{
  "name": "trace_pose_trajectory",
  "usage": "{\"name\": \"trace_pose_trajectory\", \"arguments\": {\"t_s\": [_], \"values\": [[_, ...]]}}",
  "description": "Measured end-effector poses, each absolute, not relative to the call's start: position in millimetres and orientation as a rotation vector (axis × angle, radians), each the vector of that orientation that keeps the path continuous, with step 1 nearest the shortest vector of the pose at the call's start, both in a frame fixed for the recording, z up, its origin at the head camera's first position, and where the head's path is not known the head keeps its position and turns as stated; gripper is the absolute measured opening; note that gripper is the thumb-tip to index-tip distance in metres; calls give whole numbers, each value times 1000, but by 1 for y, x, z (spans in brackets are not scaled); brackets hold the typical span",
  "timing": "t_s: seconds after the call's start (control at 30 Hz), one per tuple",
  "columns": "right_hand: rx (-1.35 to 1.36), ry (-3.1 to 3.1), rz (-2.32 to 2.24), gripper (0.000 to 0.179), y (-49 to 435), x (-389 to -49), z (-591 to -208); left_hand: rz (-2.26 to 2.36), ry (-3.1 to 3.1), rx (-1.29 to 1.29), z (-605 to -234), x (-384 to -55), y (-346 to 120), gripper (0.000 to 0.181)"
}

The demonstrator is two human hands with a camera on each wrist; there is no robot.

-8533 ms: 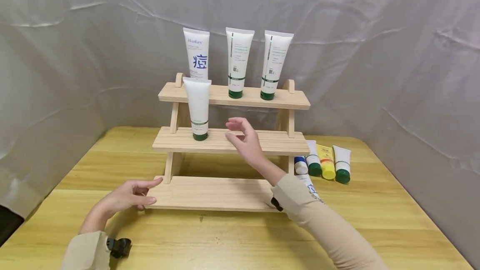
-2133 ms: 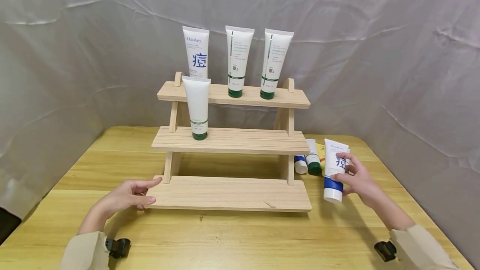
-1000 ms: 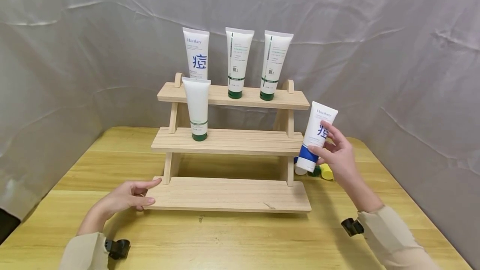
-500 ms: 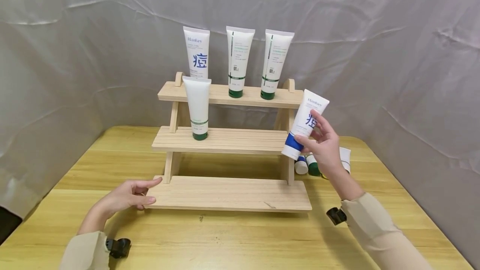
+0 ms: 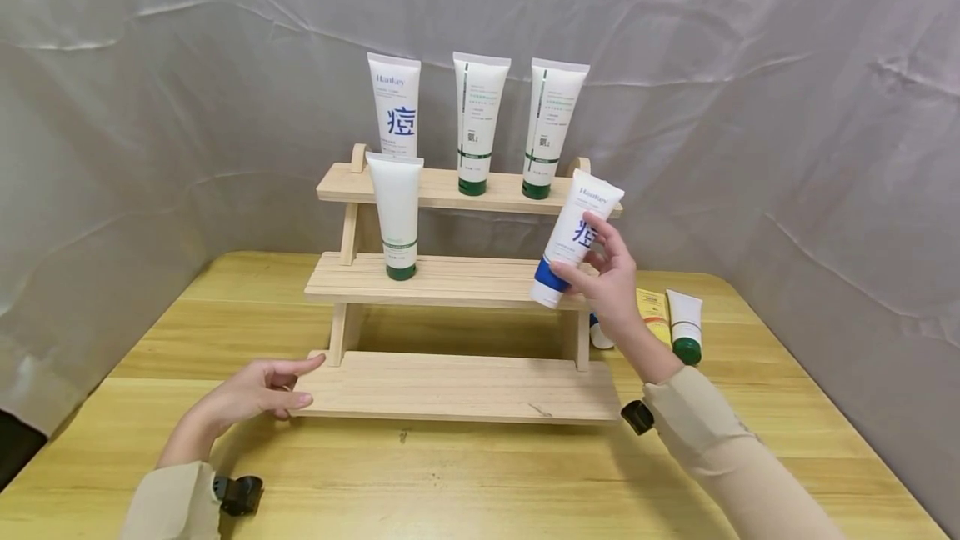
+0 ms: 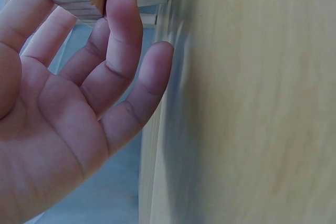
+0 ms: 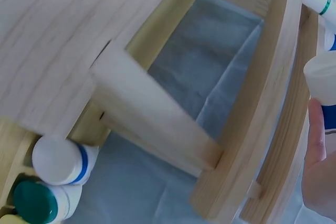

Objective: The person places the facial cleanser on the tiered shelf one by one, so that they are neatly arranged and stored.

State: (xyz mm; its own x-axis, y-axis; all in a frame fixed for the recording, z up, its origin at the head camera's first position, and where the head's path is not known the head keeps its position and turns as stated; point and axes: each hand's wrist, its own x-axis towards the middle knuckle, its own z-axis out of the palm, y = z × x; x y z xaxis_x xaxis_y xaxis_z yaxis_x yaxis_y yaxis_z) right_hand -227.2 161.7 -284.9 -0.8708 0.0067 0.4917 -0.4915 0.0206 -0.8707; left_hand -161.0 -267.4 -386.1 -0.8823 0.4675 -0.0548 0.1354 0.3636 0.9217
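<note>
My right hand (image 5: 613,286) holds a white squeeze tube (image 5: 566,232) with blue lettering, a blue band and a white cap. The tube leans, cap down and to the left, and overlaps the right end of the middle shelf (image 5: 472,282) in the head view. At the left, thumb and fingers of my left hand (image 5: 255,390) grip the end of the bottom shelf (image 5: 450,386) of a three-step wooden stand. A white green-capped tube (image 5: 396,211) stands on the middle shelf's left part. On top stand a blue-lettered tube (image 5: 395,102) and two green-capped tubes (image 5: 482,119).
Right of the stand, several tubes lie on the wooden table (image 5: 420,482): a yellow one (image 5: 654,311), a white green-capped one (image 5: 685,315) and, partly hidden, a white-capped one (image 5: 602,337). Another green cap (image 7: 35,202) shows in the right wrist view. Grey cloth (image 5: 225,107) hangs behind.
The right hand, empty by the middle shelf at first, has picked up the blue-banded tube at the right and carried it up and left to the middle shelf. The left hand stays put.
</note>
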Motion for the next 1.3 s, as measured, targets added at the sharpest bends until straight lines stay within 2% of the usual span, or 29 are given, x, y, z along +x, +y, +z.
{"name": "trace_pose_trajectory", "arguments": {"t_s": [0.53,0.87,1.1,1.3], "values": [[609,-1936,1792,67,116,-248,-290,1525,2326,547,-387,-161,-268,63],[670,-1989,1641,61,80,-233,-267,1542,2316,534,-388,-162,-269,63],[694,-1963,1570,62,71,-260,-286,1569,2275,520,-387,-162,-268,62],[685,-1969,1499,60,62,-268,-290,1569,2282,537,-387,-162,-268,62]]}}
